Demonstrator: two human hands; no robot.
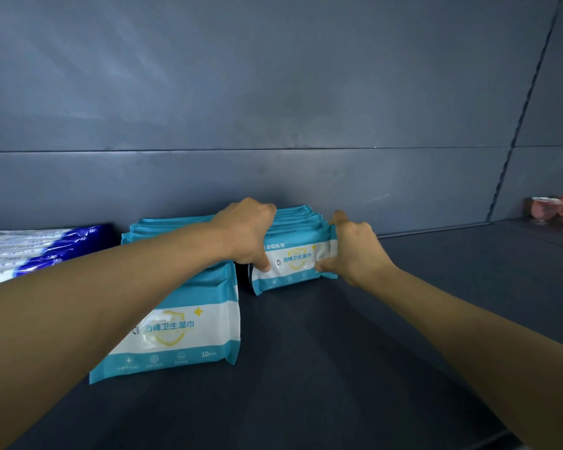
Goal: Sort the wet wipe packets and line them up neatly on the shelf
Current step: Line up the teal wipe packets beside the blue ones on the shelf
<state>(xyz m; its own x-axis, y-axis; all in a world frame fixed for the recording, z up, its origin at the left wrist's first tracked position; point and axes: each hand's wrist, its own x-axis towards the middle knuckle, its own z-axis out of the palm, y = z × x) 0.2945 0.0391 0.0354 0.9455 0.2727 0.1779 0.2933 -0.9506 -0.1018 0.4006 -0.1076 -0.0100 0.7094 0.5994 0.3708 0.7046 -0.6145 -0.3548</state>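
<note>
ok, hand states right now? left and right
Left hand: gripping the left end of the right-hand teal packet row.
Right hand: gripping that row's right end.

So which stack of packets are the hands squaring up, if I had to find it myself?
Start at the dark shelf and follow its grey back wall to the middle. Two rows of teal-and-white packets stand there; it is the right-hand row, set further back, with the left hand and right hand gripping its ends.

Glossy plastic wipe packets (294, 261), matt dark shelf (338, 352)
</note>
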